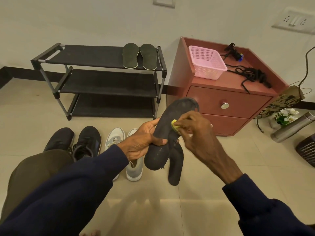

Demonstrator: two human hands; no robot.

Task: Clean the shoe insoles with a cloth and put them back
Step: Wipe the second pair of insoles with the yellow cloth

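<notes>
We hold a dark insole [179,111] up in the middle, its toe pointing to 1 o'clock. Our left hand [144,143] curls its fingers and thumb round the lower half of it. Our right hand [196,132] pinches a small yellow cloth [175,125] and presses it on the insole's middle. A second dark insole [176,169] hangs just behind, at 6 o'clock. On the floor [221,167] at 9 o'clock sit black shoes [87,140] and grey shoes [134,169]. The shoe rack [102,82] stands at 11 o'clock, the red cabinet [238,103] at 1 o'clock.
</notes>
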